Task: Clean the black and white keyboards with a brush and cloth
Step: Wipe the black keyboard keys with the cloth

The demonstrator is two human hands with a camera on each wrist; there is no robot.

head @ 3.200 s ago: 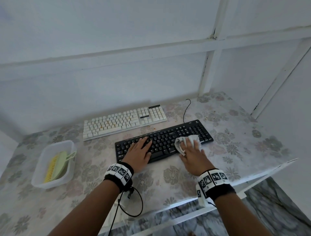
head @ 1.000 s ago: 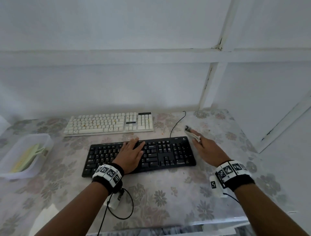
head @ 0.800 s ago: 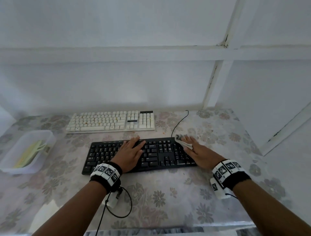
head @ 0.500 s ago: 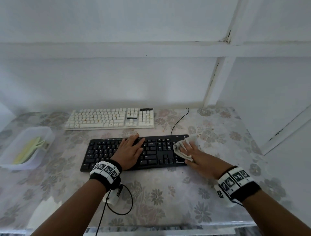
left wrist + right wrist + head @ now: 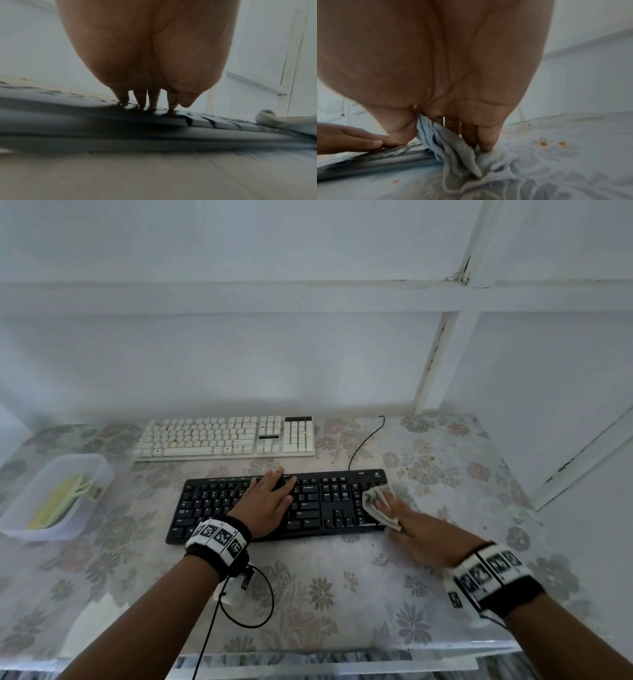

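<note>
Two keyboards sit on a desk (image 5: 342, 594) covered in a flowery plastic sheet. Closest one is the black keyboard (image 5: 318, 503), with its cable (image 5: 363, 440) curling off toward the back wall. Behind it, near the wall, is the white keyboard (image 5: 226, 438), and you can see orange-ish specks on a few of its keys. Way over at the desk's left edge is a clear plastic tub (image 5: 92, 474) with the pale green-yellow brush (image 5: 58, 501) lying inside it.

Left hand (image 5: 269, 501) lies flat on the middle of the black keyboard, fingers straight and close together, tips pressing on the keys (wrist view shows that nicely). Right hand (image 5: 419, 534) is at the black keyboard's right end, with the whitish cloth (image 5: 378, 503) pinched between thumb and fingers; the cloth lies half on the numpad side, half on the desk. Orange crumbs (image 5: 543, 143) are scattered on the sheet just right of the cloth.
</note>
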